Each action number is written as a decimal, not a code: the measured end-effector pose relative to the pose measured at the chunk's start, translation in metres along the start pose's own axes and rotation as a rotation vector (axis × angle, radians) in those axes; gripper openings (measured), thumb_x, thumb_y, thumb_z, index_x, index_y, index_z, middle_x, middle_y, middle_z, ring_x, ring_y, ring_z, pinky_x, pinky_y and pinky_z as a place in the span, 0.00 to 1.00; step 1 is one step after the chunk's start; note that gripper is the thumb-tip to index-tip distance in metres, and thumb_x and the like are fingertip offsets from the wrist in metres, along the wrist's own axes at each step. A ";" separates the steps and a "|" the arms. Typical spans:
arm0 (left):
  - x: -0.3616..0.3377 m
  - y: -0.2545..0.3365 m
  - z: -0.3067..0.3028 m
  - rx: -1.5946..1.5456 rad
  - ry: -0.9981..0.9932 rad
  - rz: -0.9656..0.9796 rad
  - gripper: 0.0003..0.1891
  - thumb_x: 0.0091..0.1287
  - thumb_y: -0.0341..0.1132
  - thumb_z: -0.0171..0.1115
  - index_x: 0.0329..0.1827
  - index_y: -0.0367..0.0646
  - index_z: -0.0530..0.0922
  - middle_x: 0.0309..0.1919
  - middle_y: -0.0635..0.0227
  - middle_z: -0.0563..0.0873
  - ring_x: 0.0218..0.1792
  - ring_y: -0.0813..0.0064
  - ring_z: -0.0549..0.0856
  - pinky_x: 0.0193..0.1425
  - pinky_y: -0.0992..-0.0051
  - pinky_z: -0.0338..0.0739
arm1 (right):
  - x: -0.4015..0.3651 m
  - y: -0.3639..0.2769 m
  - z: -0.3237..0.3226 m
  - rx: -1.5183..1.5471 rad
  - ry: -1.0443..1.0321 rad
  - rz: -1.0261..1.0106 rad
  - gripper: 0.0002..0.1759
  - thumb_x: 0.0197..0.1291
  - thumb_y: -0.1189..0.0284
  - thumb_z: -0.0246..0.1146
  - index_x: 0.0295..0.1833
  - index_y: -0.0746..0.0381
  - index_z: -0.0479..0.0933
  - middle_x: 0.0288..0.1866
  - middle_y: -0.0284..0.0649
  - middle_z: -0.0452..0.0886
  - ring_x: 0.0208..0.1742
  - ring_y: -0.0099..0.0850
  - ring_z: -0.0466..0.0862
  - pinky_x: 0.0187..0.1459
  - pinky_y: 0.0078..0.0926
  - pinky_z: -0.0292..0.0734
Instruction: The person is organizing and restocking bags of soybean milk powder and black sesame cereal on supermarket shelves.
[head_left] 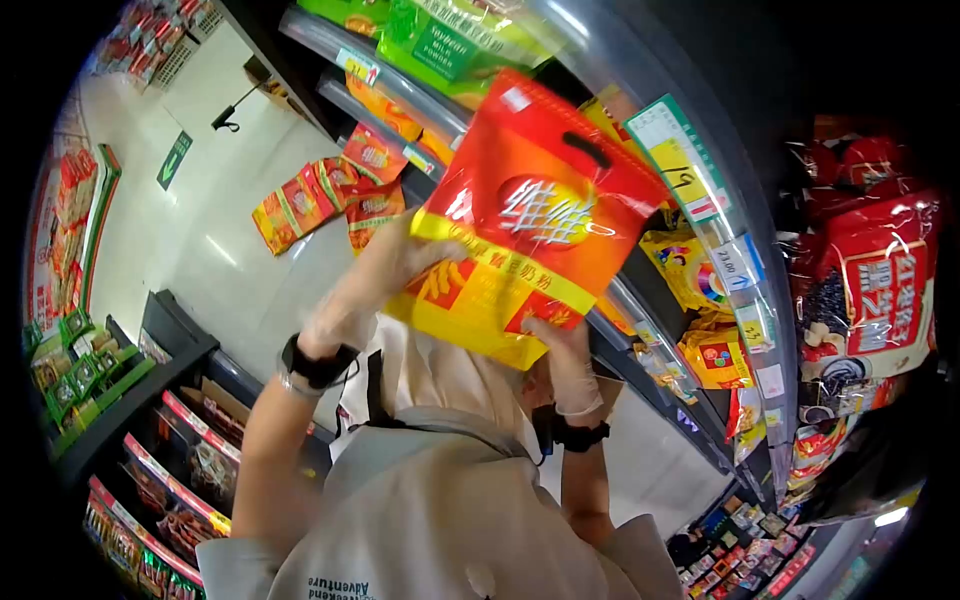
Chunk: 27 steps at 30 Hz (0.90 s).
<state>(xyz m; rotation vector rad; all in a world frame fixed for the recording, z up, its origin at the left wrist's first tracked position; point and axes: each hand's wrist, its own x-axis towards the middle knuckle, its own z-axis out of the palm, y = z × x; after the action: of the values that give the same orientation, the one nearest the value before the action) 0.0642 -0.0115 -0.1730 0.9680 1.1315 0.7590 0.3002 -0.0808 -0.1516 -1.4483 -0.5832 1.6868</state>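
Observation:
A large red, orange and yellow bag of soy milk powder [535,225] is held up in front of my chest, tilted, its printed front towards me and its handle slot at the upper right. My left hand [385,265], in a thin translucent glove, is closed on the bag's left edge, thumb on the front. Also gloved, my right hand [565,365] grips the lower edge near the right corner. The fingers behind the bag are hidden. Dark bands circle both wrists.
Shelves with green bags [450,50] and yellow packs [690,270] rise beyond the bag, edged by price tags [680,175]. More orange-red bags [300,205] lie low at the left. At the far right hang red bags [880,290]. Another shelf rack [165,470] stands lower left.

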 end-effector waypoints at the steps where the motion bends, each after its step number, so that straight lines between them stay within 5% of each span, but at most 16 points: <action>1: 0.013 0.007 0.006 0.046 -0.013 0.041 0.27 0.58 0.45 0.67 0.52 0.32 0.72 0.40 0.64 0.84 0.38 0.79 0.82 0.43 0.77 0.78 | 0.011 0.006 -0.016 -0.119 0.023 -0.110 0.22 0.51 0.79 0.64 0.54 0.66 0.70 0.48 0.39 0.77 0.48 0.27 0.78 0.50 0.22 0.73; 5: 0.072 0.042 0.033 0.324 0.001 0.149 0.32 0.58 0.53 0.64 0.51 0.29 0.72 0.36 0.61 0.84 0.35 0.78 0.83 0.39 0.79 0.78 | 0.035 -0.026 -0.038 -0.124 0.164 -0.300 0.27 0.49 0.76 0.67 0.56 0.66 0.68 0.49 0.39 0.76 0.50 0.28 0.77 0.52 0.25 0.72; 10: 0.134 0.078 0.077 0.020 -0.052 0.203 0.25 0.58 0.45 0.66 0.48 0.32 0.76 0.38 0.56 0.85 0.39 0.69 0.85 0.45 0.75 0.77 | 0.053 -0.074 -0.048 -0.077 0.322 -0.343 0.28 0.54 0.69 0.67 0.58 0.63 0.65 0.54 0.39 0.73 0.56 0.29 0.74 0.56 0.30 0.72; 13: 0.156 0.064 0.070 0.295 -0.007 1.116 0.17 0.61 0.38 0.63 0.47 0.34 0.78 0.33 0.62 0.85 0.33 0.69 0.84 0.43 0.76 0.77 | 0.076 -0.081 -0.065 -0.065 0.323 -0.437 0.23 0.52 0.72 0.68 0.52 0.64 0.70 0.53 0.40 0.73 0.55 0.30 0.75 0.54 0.24 0.71; 16: 0.192 0.032 0.071 0.595 -0.012 1.015 0.18 0.61 0.37 0.63 0.50 0.36 0.76 0.38 0.61 0.84 0.38 0.69 0.83 0.45 0.76 0.77 | 0.100 -0.079 -0.090 -0.507 0.440 -0.490 0.26 0.55 0.66 0.68 0.55 0.65 0.67 0.53 0.40 0.74 0.56 0.29 0.72 0.57 0.26 0.68; 21: 0.226 -0.006 0.077 1.181 -0.032 0.717 0.23 0.59 0.36 0.64 0.57 0.39 0.72 0.48 0.61 0.81 0.48 0.68 0.81 0.50 0.75 0.75 | 0.122 -0.081 -0.125 -0.594 0.381 -0.560 0.21 0.58 0.69 0.65 0.53 0.69 0.70 0.53 0.41 0.74 0.53 0.30 0.74 0.53 0.24 0.71; 27: 0.233 0.044 0.110 0.484 0.070 0.646 0.26 0.54 0.39 0.68 0.55 0.38 0.74 0.48 0.56 0.80 0.50 0.64 0.79 0.54 0.71 0.73 | 0.127 -0.088 -0.090 -0.331 0.558 -0.498 0.22 0.60 0.66 0.63 0.55 0.68 0.70 0.57 0.40 0.73 0.55 0.31 0.74 0.56 0.24 0.67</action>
<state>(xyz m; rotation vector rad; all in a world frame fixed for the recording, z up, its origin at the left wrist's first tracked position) 0.2320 0.1860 -0.2080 1.7747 1.0883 1.0573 0.4107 0.0569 -0.1775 -1.7328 -0.8396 0.7758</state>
